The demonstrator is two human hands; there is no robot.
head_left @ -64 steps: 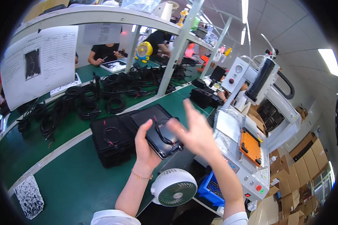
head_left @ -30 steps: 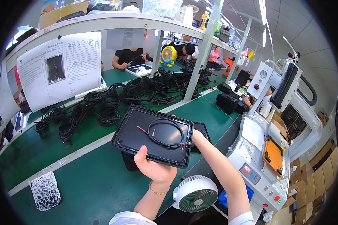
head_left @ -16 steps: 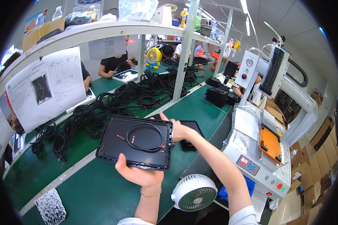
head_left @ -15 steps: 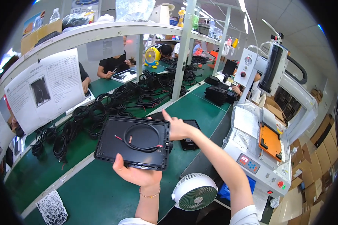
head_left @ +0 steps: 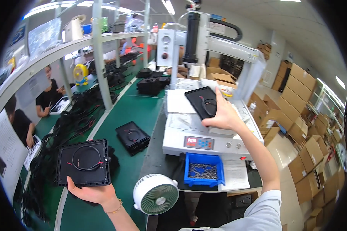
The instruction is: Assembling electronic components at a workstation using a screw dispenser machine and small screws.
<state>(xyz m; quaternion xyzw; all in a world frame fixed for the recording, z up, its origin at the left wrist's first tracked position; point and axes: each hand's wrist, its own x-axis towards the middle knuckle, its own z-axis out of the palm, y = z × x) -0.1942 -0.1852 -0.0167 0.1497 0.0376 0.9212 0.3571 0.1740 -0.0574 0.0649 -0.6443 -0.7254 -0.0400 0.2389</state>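
Note:
My left hand (head_left: pixel 93 193) grips a black rectangular plastic housing (head_left: pixel 75 173) by its near edge, thumb over the rim; a black cable coil with a red tip lies on its face. My right hand (head_left: pixel 225 113) is closed on the right side of a second black housing (head_left: pixel 196 101), tilted over the bed of a white benchtop machine (head_left: pixel 173 134). That one also carries a cable with red ends. Whether it touches the bed I cannot tell. Between the two hands, a third black housing (head_left: pixel 132 133) with a coiled cable rests on the green bench (head_left: pixel 121 165).
A white fan (head_left: pixel 156 194) stands near the front, beside a blue bin (head_left: pixel 204 181) of small dark parts. Black cables (head_left: pixel 54 134) heap along the left. Shelf posts (head_left: pixel 100 61) rise behind the bench. Cardboard boxes (head_left: pixel 304 88) stack at right; people sit across the left.
My view has swung right toward the machine. My right hand has left the first housing and now holds another over the machine bed. The orange fixture seen there earlier no longer shows.

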